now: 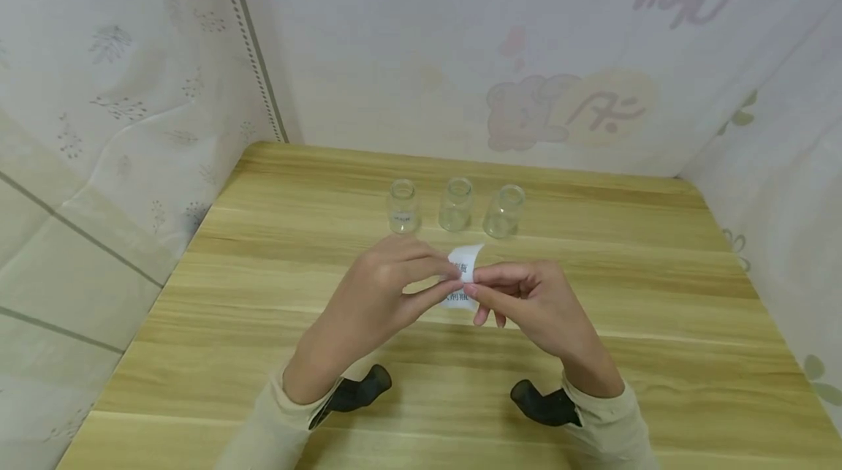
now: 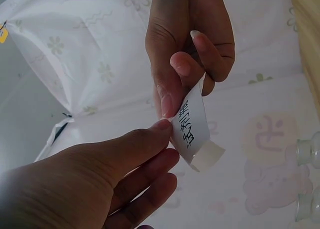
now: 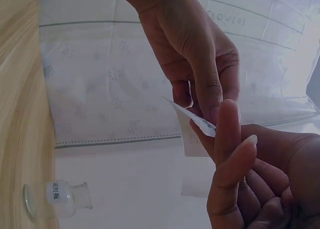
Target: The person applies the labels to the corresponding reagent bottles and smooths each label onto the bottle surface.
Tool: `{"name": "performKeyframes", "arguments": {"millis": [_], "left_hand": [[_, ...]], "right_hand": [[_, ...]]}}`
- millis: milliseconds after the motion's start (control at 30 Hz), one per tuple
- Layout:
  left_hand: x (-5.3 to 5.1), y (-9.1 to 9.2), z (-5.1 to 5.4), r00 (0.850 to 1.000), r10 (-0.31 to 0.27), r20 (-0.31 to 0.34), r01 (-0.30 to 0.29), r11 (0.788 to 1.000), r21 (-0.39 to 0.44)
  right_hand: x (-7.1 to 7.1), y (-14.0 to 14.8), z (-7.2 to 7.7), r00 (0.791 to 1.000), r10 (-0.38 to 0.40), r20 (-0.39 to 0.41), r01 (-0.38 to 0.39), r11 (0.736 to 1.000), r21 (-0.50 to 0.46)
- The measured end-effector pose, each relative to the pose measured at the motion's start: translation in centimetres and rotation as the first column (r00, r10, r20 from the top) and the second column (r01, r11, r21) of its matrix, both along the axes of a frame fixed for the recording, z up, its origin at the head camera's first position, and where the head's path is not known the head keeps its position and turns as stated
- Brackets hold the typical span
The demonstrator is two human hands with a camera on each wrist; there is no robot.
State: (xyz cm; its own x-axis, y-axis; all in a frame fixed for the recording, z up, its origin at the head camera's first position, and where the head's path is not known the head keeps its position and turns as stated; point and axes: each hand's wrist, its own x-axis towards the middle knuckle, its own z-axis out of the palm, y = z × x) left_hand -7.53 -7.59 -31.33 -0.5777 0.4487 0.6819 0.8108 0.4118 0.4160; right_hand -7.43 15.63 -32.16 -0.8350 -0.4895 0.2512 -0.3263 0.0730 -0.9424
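Note:
A small strip of white paper labels (image 1: 464,258) with black characters is held above the table, in front of the bottles. My left hand (image 1: 378,287) pinches its left side between thumb and fingers. From the other side my right hand (image 1: 529,302) pinches it, the two sets of fingertips close together. The strip (image 2: 192,126) bends, and one end curls in the left wrist view. Three clear glass bottles stand upright in a row beyond the hands. The left bottle (image 1: 403,210) bears a white label; on the middle bottle (image 1: 455,213) and right bottle (image 1: 503,215) I see none.
The wood-grain table (image 1: 658,294) extends around the hands. Patterned pale cloth (image 1: 395,53) hangs behind it and on both sides. A black curved piece sticks out at the left cuff (image 1: 360,389), and another at the right cuff (image 1: 544,406).

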Motion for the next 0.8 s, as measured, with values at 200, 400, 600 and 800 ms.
{"name": "performKeyframes", "arguments": {"millis": [200, 400, 600, 800], "left_hand": [[-0.04, -0.08, 0.01, 1.0, -0.005, -0.007, 0.005, 1.0, -0.016], [-0.15, -0.21, -0.03, 1.0, -0.015, -0.007, 0.015, 0.999, -0.045], [-0.17, -0.24, -0.07, 1.0, -0.022, -0.009, 0.021, 0.998, -0.052], [-0.2, -0.2, -0.03, 0.999, -0.021, -0.025, 0.02, 0.998, -0.066]], "right_hand": [[-0.17, 0.12, -0.02, 0.999, 0.038, -0.027, -0.039, 0.999, -0.011], [-0.21, 0.19, -0.02, 0.999, 0.031, -0.028, -0.031, 0.999, 0.021], [-0.22, 0.17, -0.14, 0.999, 0.027, -0.025, -0.026, 0.999, 0.035], [-0.23, 0.0, -0.31, 0.999, 0.021, -0.024, -0.021, 1.0, 0.011]]}}
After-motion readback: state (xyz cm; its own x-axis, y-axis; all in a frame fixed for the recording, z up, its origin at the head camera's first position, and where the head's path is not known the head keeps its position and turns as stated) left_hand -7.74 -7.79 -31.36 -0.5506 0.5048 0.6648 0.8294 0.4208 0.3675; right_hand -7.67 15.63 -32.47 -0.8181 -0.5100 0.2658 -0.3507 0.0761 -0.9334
